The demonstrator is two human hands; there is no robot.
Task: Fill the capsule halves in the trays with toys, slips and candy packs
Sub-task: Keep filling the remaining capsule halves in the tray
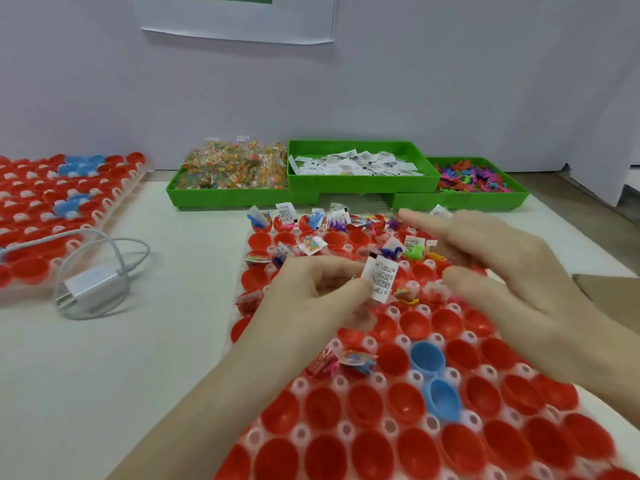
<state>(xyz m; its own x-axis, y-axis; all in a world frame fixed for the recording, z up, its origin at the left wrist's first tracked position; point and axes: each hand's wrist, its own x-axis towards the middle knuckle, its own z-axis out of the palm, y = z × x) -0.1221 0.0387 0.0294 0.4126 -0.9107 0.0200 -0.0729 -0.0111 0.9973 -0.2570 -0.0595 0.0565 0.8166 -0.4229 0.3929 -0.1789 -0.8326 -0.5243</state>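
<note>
Setting: white wall (pixel 104 81) behind a pale table (pixel 104 358).
Supply: three green bins beyond the grip, holding candy packs (pixel 230 168), slips (pixel 356 162) and toys (pixel 472 176).
Work tray: white tray (pixel 370 342) of red capsule halves (pixel 414 327) lies under both hands; far rows look filled, near rows mostly bare.
Left hand (pixel 322 289): fingers curled, pinching a printed slip (pixel 381 282) upright over the tray's middle.
Right hand (pixel 491 258): fingers straight, grasping nothing, blurred, just right of the slip.
Advice: lower the slip into the nearest half that lacks one; seat it fully so it does not spring out.
Other: second tray (pixel 114 199) and a white charger (pixel 93 289) well left of the grip.
</note>
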